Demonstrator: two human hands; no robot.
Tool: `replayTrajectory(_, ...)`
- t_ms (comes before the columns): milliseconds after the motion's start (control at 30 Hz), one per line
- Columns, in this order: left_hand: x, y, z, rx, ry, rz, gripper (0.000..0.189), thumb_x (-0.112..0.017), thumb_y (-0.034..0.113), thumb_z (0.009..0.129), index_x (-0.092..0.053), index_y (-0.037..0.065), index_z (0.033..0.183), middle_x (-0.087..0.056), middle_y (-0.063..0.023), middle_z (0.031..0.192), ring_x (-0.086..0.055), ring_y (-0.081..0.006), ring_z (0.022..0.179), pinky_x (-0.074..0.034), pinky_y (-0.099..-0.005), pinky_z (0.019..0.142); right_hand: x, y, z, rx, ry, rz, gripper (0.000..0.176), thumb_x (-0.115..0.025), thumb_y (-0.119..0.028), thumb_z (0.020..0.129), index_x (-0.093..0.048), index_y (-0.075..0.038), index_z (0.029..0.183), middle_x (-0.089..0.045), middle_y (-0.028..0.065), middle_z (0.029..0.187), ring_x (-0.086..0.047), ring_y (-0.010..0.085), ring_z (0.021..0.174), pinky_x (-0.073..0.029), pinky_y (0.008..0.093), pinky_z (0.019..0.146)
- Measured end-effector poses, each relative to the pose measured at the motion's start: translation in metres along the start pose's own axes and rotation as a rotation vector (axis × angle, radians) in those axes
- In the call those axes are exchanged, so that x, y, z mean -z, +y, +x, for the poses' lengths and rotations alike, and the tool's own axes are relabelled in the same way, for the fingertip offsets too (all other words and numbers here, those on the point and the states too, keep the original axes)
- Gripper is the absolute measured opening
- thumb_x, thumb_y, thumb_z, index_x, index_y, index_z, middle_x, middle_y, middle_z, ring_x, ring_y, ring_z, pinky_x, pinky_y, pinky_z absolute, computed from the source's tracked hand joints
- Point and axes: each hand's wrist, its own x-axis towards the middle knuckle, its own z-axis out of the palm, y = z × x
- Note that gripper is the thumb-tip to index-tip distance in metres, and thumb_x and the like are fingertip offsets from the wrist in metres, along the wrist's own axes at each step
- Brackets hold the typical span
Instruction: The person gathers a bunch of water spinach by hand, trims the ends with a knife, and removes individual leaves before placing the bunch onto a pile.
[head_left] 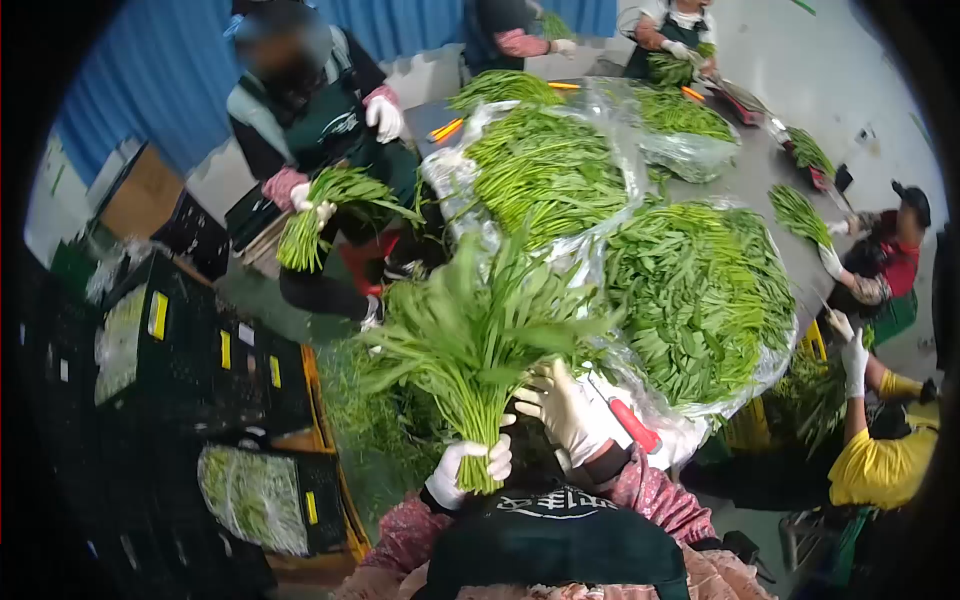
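My left hand (468, 468), in a white glove, is wrapped round the lower stems of a bunch of water spinach (480, 350). The bunch stands upright in front of my apron, its leaves fanning out at the top. To the right of the stems is my gloved right hand (568, 412), fingers apart, close to the bunch's lower leaves and holding nothing. A red-handled tool (635, 425) lies just right of that hand at the table's near edge; its working end is not clear.
Piles of greens (700, 300) on plastic sheets cover much of the round table (800, 225). Orange-yellow knives (446, 130) lie at its far left. Co-workers stand or sit around it; one (320, 130) holds a bunch. Dark crates (180, 340) are stacked left, and trimmings (385, 415) litter the floor.
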Motion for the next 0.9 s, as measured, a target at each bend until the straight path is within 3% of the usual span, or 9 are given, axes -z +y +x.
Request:
replayTrajectory(33, 0.004, 0.003, 0.0, 0.023, -0.019, 0.023, 0.068, -0.057, 0.016, 0.083, -0.039, 0.008, 0.148, -0.046, -0.005, 0.083, -0.048, -0.0161, 0.066, -0.04, -0.0317, 0.064, 0.004, -0.006, 0.006, -0.097, -0.113, 0.211, 0.05, -0.051, -0.046, 0.101, -0.044, -0.01, 0.136, -0.052, 0.015, 0.132, -0.06, 0.0296, 0.11, -0.053, 0.0432, 0.087)
replayTrajectory(200, 0.043, 0.01, -0.002, 0.153, -0.038, 0.015, 0.045, -0.06, 0.013, 0.083, -0.057, -0.004, 0.124, -0.05, -0.0062, 0.074, -0.05, -0.0189, 0.064, -0.043, -0.0341, 0.066, 0.024, 0.019, 0.018, 0.21, -0.001, 0.247, 0.034, -0.055, -0.031, 0.1, -0.051, -0.014, 0.13, -0.06, 0.0063, 0.124, -0.061, 0.0256, 0.103, -0.054, 0.0438, 0.085)
replayTrajectory(300, 0.079, 0.021, -0.01, 0.179, 0.275, 0.256, 0.025, -0.066, 0.022, 0.078, -0.051, 0.004, 0.087, -0.049, -0.0049, 0.072, -0.051, -0.0192, 0.066, -0.041, -0.0334, 0.066, 0.031, 0.037, 0.022, 0.339, 0.111, 0.106, 0.026, -0.059, -0.025, 0.1, -0.059, -0.014, 0.123, -0.065, 0.0029, 0.117, -0.062, 0.0209, 0.104, -0.054, 0.0393, 0.085)
replayTrajectory(467, 0.04, 0.043, -0.015, 0.092, 0.281, 0.305, 0.026, -0.065, 0.017, 0.077, -0.061, -0.003, 0.093, -0.061, -0.0122, 0.077, -0.06, -0.0255, 0.069, -0.049, -0.0397, 0.068, 0.007, 0.016, -0.006, 0.283, -0.137, 0.162, 0.03, -0.058, -0.022, 0.1, -0.059, -0.007, 0.126, -0.065, 0.0082, 0.122, -0.062, 0.0229, 0.112, -0.051, 0.0368, 0.094)
replayTrajectory(567, 0.058, 0.056, -0.024, 0.076, 0.268, 0.388, 0.023, -0.064, 0.014, 0.077, -0.06, -0.003, 0.092, -0.061, -0.0121, 0.076, -0.06, -0.0263, 0.067, -0.049, -0.0398, 0.068, -0.01, 0.005, -0.001, 0.142, 0.232, -0.143, 0.028, -0.053, -0.021, 0.101, -0.059, -0.008, 0.125, -0.068, 0.009, 0.113, -0.067, 0.0243, 0.097, -0.057, 0.0438, 0.082)
replayTrajectory(633, 0.063, 0.067, -0.031, 0.054, 0.242, 0.417, 0.021, -0.063, 0.014, 0.078, -0.058, -0.002, 0.092, -0.059, -0.0114, 0.079, -0.06, -0.025, 0.069, -0.05, -0.0401, 0.067, 0.002, -0.006, 0.014, 0.082, 0.257, -0.01, 0.027, -0.055, -0.022, 0.1, -0.059, -0.01, 0.124, -0.067, 0.0063, 0.115, -0.066, 0.0209, 0.097, -0.058, 0.0425, 0.08)
replayTrajectory(700, 0.068, 0.08, -0.04, 0.027, 0.217, 0.492, 0.023, -0.064, 0.013, 0.079, -0.057, -0.001, 0.096, -0.059, -0.0107, 0.08, -0.06, -0.0242, 0.07, -0.05, -0.0393, 0.067, -0.004, -0.021, 0.007, 0.352, 0.008, -0.103, 0.035, -0.056, -0.026, 0.099, -0.053, -0.011, 0.131, -0.061, 0.0052, 0.128, -0.061, 0.0176, 0.109, -0.057, 0.0378, 0.08)
replayTrajectory(767, 0.054, 0.091, -0.051, -0.034, 0.292, 0.608, 0.025, -0.064, 0.012, 0.079, -0.057, 0.0, 0.1, -0.058, -0.0102, 0.081, -0.06, -0.0232, 0.07, -0.05, -0.0384, 0.067, 0.012, -0.029, 0.016, 0.306, -0.136, 0.135, 0.037, -0.057, -0.025, 0.098, -0.053, -0.01, 0.131, -0.061, 0.0056, 0.127, -0.061, 0.0175, 0.11, -0.055, 0.0373, 0.082)
replayTrajectory(900, 0.045, 0.11, -0.068, -0.109, 0.376, 0.712, 0.037, -0.064, 0.011, 0.08, -0.057, -0.001, 0.114, -0.059, -0.0086, 0.083, -0.061, -0.0209, 0.071, -0.051, -0.0354, 0.065, -0.002, -0.047, 0.017, 0.471, 0.082, -0.12, 0.033, -0.063, -0.022, 0.093, -0.059, -0.005, 0.122, -0.064, 0.0103, 0.121, -0.063, 0.023, 0.107, -0.053, 0.0408, 0.087)
